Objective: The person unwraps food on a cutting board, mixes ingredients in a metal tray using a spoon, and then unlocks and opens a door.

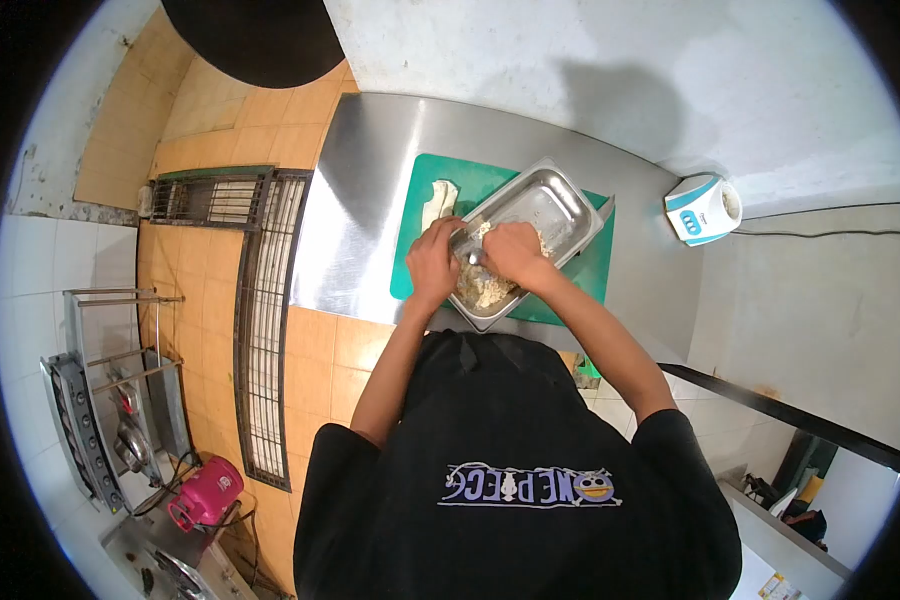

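Observation:
A deep rectangular metal pan (560, 190) stands at a slant on a green cutting board (592, 285). Pale, crumbly food (488, 290) covers the near part of its floor. My left hand (433, 262) grips the pan's left rim, fingers curled over the edge. My right hand (515, 250) is closed in a fist inside the pan, over the food. A shiny metal utensil (476, 257) shows at this fist; its kind is mostly hidden by the fingers. Beyond my left hand, a crumpled white cloth (439, 203) lies on the board.
The board rests on a steel table (355, 200) against a white wall. A knife-like blade tip (607, 207) shows beside the pan's right side. A white and blue kitchen scale (703, 210) is at the right. On the floor at the lower left is a pink gas cylinder (210, 490).

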Demonstrator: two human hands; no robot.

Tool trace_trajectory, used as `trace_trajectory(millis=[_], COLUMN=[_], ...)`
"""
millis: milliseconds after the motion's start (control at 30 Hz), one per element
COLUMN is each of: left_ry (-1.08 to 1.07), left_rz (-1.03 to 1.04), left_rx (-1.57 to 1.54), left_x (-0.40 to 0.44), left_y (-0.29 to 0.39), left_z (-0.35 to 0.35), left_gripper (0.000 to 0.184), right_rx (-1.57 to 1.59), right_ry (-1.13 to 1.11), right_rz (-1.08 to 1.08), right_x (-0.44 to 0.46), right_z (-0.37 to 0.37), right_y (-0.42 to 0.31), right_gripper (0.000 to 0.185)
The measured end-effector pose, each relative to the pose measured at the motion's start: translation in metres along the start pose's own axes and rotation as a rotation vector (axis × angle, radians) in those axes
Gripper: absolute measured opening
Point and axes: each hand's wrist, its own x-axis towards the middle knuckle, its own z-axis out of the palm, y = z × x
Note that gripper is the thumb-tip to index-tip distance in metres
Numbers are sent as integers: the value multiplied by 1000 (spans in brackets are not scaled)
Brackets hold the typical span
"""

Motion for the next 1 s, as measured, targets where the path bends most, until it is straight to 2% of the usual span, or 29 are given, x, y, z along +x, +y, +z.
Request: trace_trajectory(millis=[100, 167, 200, 267, 367, 433, 500, 533, 600, 633, 700, 900, 1000], left_ry=[-12, 11, 9, 1, -8, -5, -5, 0, 14, 9, 2, 1, 20], left_rz=[-18, 4, -1, -21, -32, -23, -24, -17, -11, -12, -28, -40, -24], left_rx=[11, 3, 4, 41, 25, 25, 34, 29, 28, 28, 34, 43, 30], left_x=[0, 0, -1, -2, 0, 2, -1, -1, 2, 2, -1, 0, 0], left_y=[-4, -1, -1, -1, -1, 0, -1, -2, -4, -4, -3, -3, -3], left_z=[1, 0, 0, 2, 3, 3, 2, 3, 4, 4, 3, 5, 5], left_gripper=[47, 46, 46, 46, 46, 46, 46, 46, 45, 45, 45, 44, 43], right_rx=[-24, -13, -12, -2, 16, 1, -38, -34, -20, -22, 85, 184, 276], right_ry=[-38, -115, -119, 39, 94, 146, 69, 68, -59, -60, -23, 126, 237], right_rz=[-101, 25, 23, 161, 234, 224, 74, 72, -108, -118, -31, 56, 98], right_x=[-6, -12, -14, -12, -1, 4, 3, -4, -12, -15, -28, -83, -106], right_z=[-5, -29, -36, -44, -27, -10, 4, 6, 3, -7, -29, -116, -107], right_y=[4, 15, 25, 49, 74, 54, 21, 8, -8, -9, -3, 23, 20], right_gripper=[31, 33, 33, 35, 35, 33, 31, 31, 28, 28, 20, 19, 20])
